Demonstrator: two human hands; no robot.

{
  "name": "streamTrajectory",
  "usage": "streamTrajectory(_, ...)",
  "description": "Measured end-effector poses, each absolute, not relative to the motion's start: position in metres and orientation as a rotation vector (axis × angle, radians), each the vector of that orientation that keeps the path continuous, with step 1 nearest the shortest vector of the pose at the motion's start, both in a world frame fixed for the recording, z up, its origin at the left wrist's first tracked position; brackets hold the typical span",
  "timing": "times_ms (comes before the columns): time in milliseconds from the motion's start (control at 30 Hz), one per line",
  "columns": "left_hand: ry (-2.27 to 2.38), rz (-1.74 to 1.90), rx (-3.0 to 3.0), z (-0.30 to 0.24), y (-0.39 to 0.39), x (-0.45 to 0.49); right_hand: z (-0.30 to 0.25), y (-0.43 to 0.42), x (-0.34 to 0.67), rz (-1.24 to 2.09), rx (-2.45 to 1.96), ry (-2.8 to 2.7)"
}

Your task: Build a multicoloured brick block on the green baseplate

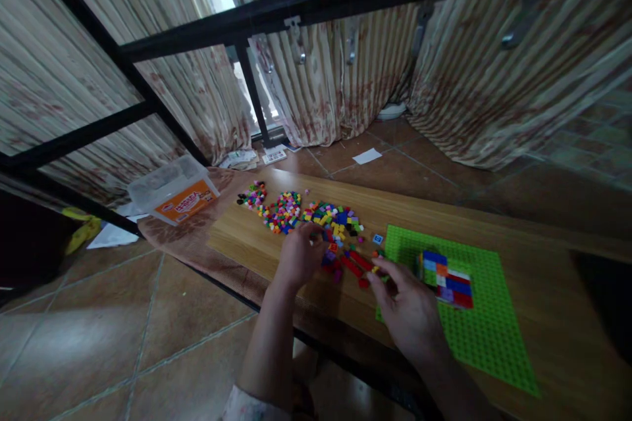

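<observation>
While the curled left hand (302,258) is hovering beside loose multicoloured plastic bricks (326,214), probably spread for easy choosing, the bent right hand (409,308) is hovering at the green studded plastic baseplate (486,339) supporting a multicoloured brick block (447,281), and I cannot tell whether either is gripping.

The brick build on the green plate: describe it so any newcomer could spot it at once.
On the wooden tabletop lies a bright green baseplate. On it, beside the right hand, sits the brick build, patched in blue, red, white, orange and purple. Unlike the loose bricks leftward, its pieces form one block.
</observation>
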State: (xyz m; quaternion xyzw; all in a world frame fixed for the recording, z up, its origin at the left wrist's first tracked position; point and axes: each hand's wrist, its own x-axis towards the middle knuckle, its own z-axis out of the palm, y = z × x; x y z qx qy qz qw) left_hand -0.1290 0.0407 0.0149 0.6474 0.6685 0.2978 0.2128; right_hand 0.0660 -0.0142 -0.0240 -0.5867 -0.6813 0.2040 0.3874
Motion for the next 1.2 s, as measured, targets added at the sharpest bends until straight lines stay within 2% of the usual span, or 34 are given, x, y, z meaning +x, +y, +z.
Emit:
streamTrajectory(233, 1.155, 0.955, 1.660, 0.020, 0.016, -0.092, -0.005, -0.015, 0.062, 1.037, -1.289, -1.224)
streamTrajectory(367, 1.054, 0.980, 1.695, 0.018, 0.008, -0.076, -0.003, -0.013, 0.065, 1.023, -1.255, -1.159)
streamTrajectory(533, 0.887, 0.961, 1.366, 0.023, 0.007, -0.075, -0.005, -0.015, 0.071, 0.952, -1.184, -1.201)
streamTrajectory(833, 0.925, 0.999, 1.020, 0.016, 0.012, -0.070, -0.001, -0.019, 0.076, 0.806, -1.159, -1.376)
streamTrajectory(1200, 0.892, 1.036, 0.828, 0.024, 0.009, -0.064, 0.010, -0.018, 0.080, 1.102, -1.041, -1.011)
